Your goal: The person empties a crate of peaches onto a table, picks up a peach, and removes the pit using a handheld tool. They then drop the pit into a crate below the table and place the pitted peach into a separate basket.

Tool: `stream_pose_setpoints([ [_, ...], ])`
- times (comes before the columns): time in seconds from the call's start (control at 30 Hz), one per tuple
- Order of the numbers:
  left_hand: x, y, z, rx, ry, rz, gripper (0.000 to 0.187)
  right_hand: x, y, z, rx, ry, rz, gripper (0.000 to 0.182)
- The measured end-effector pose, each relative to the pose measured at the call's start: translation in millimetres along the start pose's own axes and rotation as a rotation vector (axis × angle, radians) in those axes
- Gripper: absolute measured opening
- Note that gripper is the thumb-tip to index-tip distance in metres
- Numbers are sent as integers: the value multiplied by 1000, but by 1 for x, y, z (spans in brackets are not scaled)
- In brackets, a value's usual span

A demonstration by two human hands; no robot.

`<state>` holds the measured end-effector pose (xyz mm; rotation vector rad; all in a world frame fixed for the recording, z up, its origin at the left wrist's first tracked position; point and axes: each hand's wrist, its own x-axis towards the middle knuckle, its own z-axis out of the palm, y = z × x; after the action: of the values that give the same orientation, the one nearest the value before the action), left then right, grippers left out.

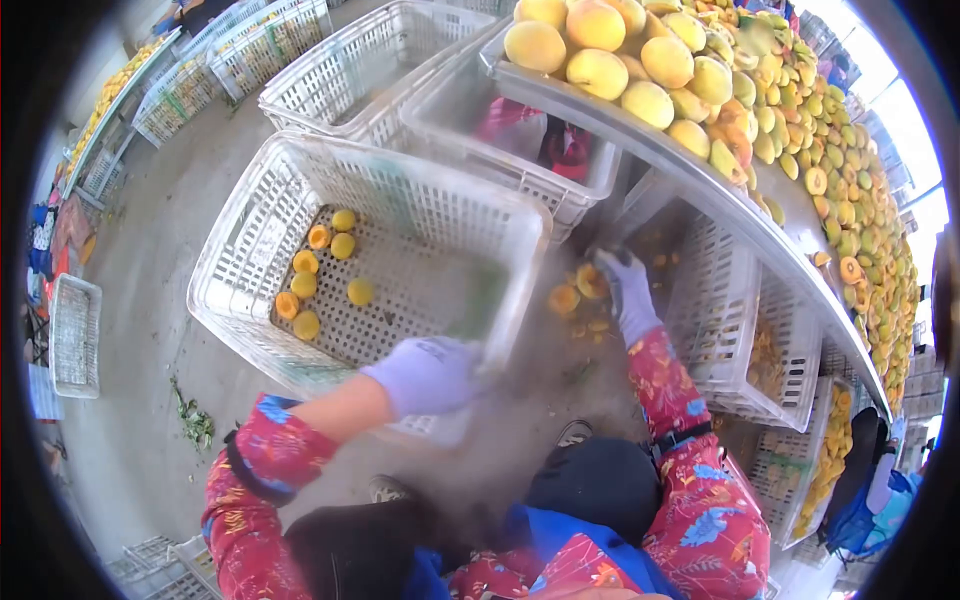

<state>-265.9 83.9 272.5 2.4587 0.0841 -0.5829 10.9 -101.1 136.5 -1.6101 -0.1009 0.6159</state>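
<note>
A white slatted plastic crate (395, 165) tilts in front of me, with several yellow-orange peach halves (303, 284) at the left of its bottom. My left hand (430, 378), in a pale lavender glove and blurred, is closed on the near right part of its rim. Low beside the table, my right hand (625, 290), gloved too, has its fingers curled against a peach half (592, 281). Another peach half (564, 299) and small pieces lie on the wet floor just left of and below that hand.
A metal-edged table (700, 165) heaped with peaches and halves (670, 60) runs along the right. Crates (735, 310) stand beneath it. A grey bin (460, 120) and another crate (370, 60) stand beyond mine. Green leaves (192, 415) lie on the floor at left.
</note>
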Motion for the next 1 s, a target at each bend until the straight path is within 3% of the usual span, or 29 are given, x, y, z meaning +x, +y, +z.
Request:
stream_pose_setpoints([
  [0.1, -9, -30, -28, 154, 108, 50, 41, -35, -38, 23, 8, -234, -348, 40],
  [0.13, -13, -23, -53, 234, 121, -223, 34, -28, -31, 15, -98, -200, -385, 39],
  [0.17, -16, -48, -63, 448, 222, -208, 27, -19, -24, 10, -203, -167, -430, 38],
  [0.2, -23, -44, -86, 485, 509, -293, 25, -9, -14, 7, -309, -137, -476, 37],
  [0.23, -21, -43, -104, 322, 773, -428, 25, 3, -3, 4, -418, -109, -525, 38],
  [0.3, -14, -22, -144, 359, 1032, -300, 30, 15, 33, 4, -921, -71, -505, 39],
  [0.33, 0, -4, -158, 267, 1078, -169, 35, 14, 61, 1, -1314, -53, -419, 42],
  [0.37, 19, 13, -170, 174, 1115, -35, 41, 15, 89, -6, -1484, -169, -474, 46],
  [0.43, 76, 14, -189, 370, 1126, 186, 50, 25, 125, -10, -1659, -313, -557, 49],
  [0.5, 125, 13, -198, 517, 1104, 228, 54, 32, 133, -8, -1673, -365, -607, 49],
  [0.6, 145, 2, -220, 207, 1029, 231, 56, 29, 104, -13, -1324, -362, -189, 37],
  [0.7, 140, -11, -231, 16, 1051, 331, 59, -25, -12, -1, -629, -99, 178, 40],
  [0.8, 116, -19, -241, -336, 1096, 324, 57, -66, -73, 15, -269, -130, -192, 53],
  [0.87, 98, -28, -255, -455, 1158, 234, 55, -90, -110, 24, -323, -265, -235, 50],
  [0.97, 89, -71, -297, 401, 1268, -216, 56, -100, -208, 60, -472, -292, -404, 48],
  [1.0, 85, -56, -305, 385, 1158, -182, 61, -99, -236, 68, -532, -262, -472, 48],
])
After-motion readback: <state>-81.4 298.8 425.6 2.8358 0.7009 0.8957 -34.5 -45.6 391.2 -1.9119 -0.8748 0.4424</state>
